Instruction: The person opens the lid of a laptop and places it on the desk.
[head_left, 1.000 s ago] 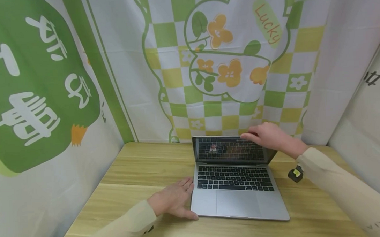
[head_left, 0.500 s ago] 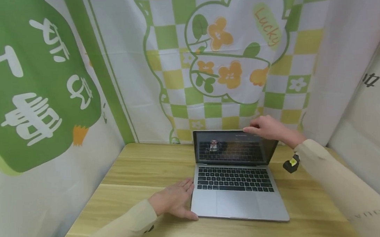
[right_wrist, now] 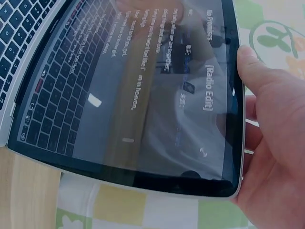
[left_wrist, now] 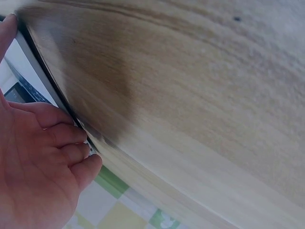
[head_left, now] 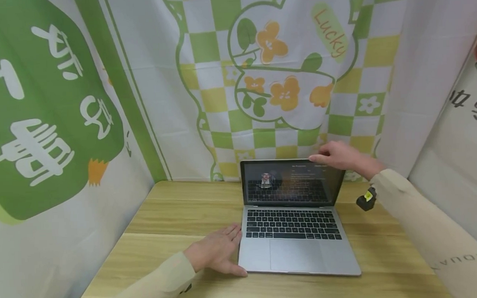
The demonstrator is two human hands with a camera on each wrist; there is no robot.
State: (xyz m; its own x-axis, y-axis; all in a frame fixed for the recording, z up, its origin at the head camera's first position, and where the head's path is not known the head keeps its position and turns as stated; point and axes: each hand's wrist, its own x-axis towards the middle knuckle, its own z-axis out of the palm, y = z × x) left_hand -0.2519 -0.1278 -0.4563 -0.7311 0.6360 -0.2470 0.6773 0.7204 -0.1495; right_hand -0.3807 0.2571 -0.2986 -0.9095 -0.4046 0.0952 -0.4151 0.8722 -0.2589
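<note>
A silver laptop (head_left: pixel 295 254) sits on the table with its lid partly raised. Its lit screen (head_left: pixel 288 182) carries a small figure and lines of text, over a reflection of the keyboard (head_left: pixel 291 224). My right hand (head_left: pixel 338 156) pinches the lid's top edge toward the right corner. In the right wrist view the thumb (right_wrist: pixel 251 69) lies on the screen side, and the other fingers are behind the lid. My left hand (head_left: pixel 218 251) rests by the laptop's left edge, thumb at the front corner. The left wrist view has its fingers (left_wrist: pixel 57 136) loosely extended along that edge.
The wooden table (head_left: pixel 181 203) extends to both sides of the laptop. Close behind the lid hangs a green and white checked cloth (head_left: pixel 270 143). Printed cloth walls stand at left (head_left: pixel 32 121) and right (head_left: pixel 459 150). A black wrist device (head_left: pixel 367 199) hangs by the right sleeve.
My right hand has moved up, tilting the lid further back. More of the screen shows, and its picture and text are clearer. The left hand has stayed beside the base.
</note>
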